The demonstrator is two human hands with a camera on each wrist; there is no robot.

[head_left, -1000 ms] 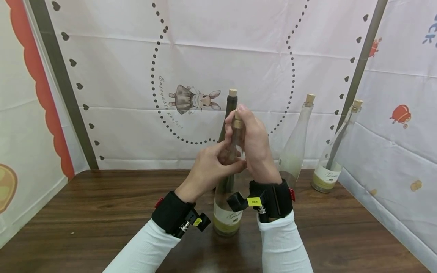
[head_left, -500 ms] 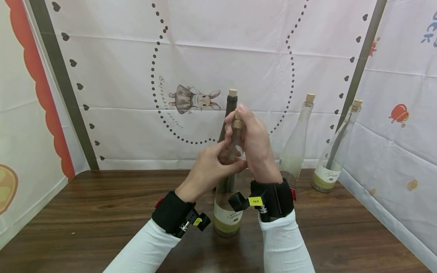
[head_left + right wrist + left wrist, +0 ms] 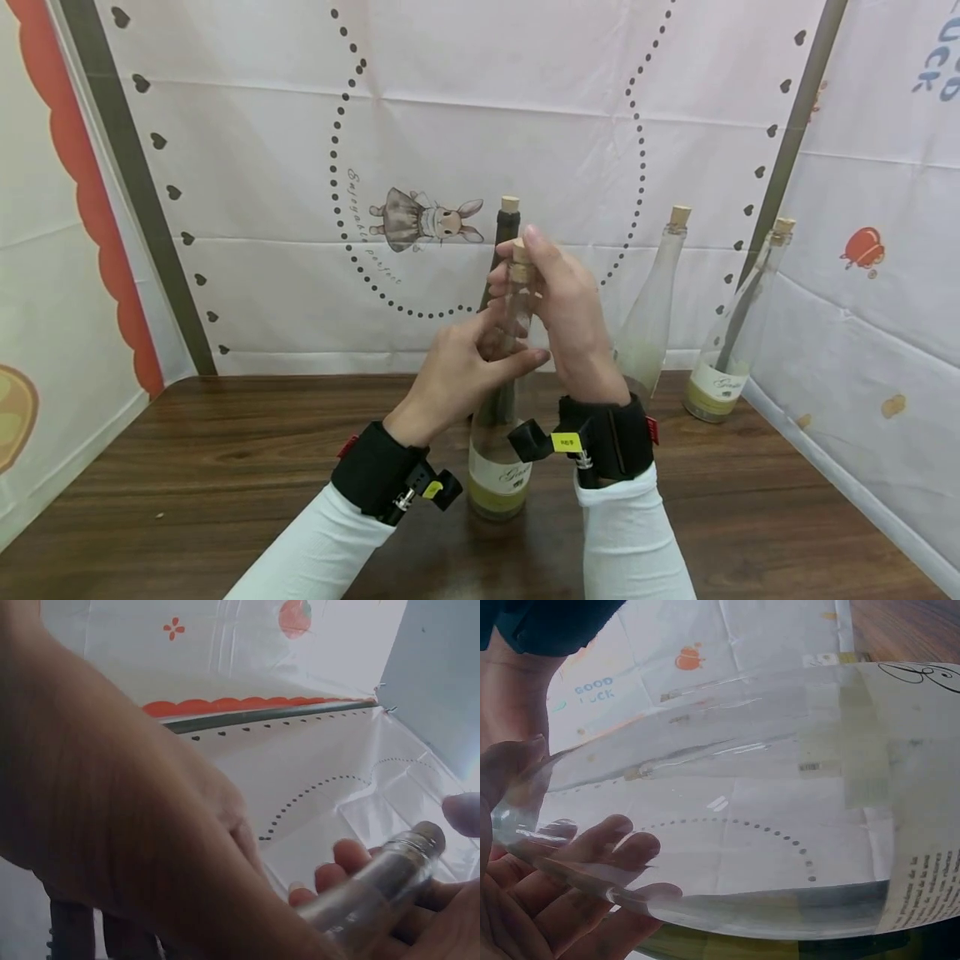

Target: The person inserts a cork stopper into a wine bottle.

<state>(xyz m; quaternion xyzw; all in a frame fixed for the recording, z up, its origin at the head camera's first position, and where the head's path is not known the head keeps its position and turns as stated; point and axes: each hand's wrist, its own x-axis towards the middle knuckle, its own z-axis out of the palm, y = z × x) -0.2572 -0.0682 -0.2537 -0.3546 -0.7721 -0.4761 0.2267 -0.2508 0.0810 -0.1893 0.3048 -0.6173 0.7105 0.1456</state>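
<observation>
A clear glass bottle (image 3: pixel 497 477) with a white label stands upright on the brown wooden table (image 3: pixel 225 467), near its front middle. My left hand (image 3: pixel 480 358) grips its neck from the left; in the left wrist view the fingers (image 3: pixel 592 847) show through the glass of the bottle (image 3: pixel 780 825). My right hand (image 3: pixel 536 267) pinches the cork (image 3: pixel 519 252) at the bottle's mouth, with one fingertip above it. The right wrist view shows the neck (image 3: pixel 382 885) with my right hand's fingertips (image 3: pixel 345 855) curled about its top.
A dark corked bottle (image 3: pixel 508 223) stands right behind the held one. Two more clear corked bottles (image 3: pixel 651 317) (image 3: pixel 731 350) stand at the back right, near the cloth wall. Printed cloth walls close in the table at the back and sides.
My right wrist has swung a little to the right and down while the fingers stay on the cork. The bottle and my left hand have hardly moved.
</observation>
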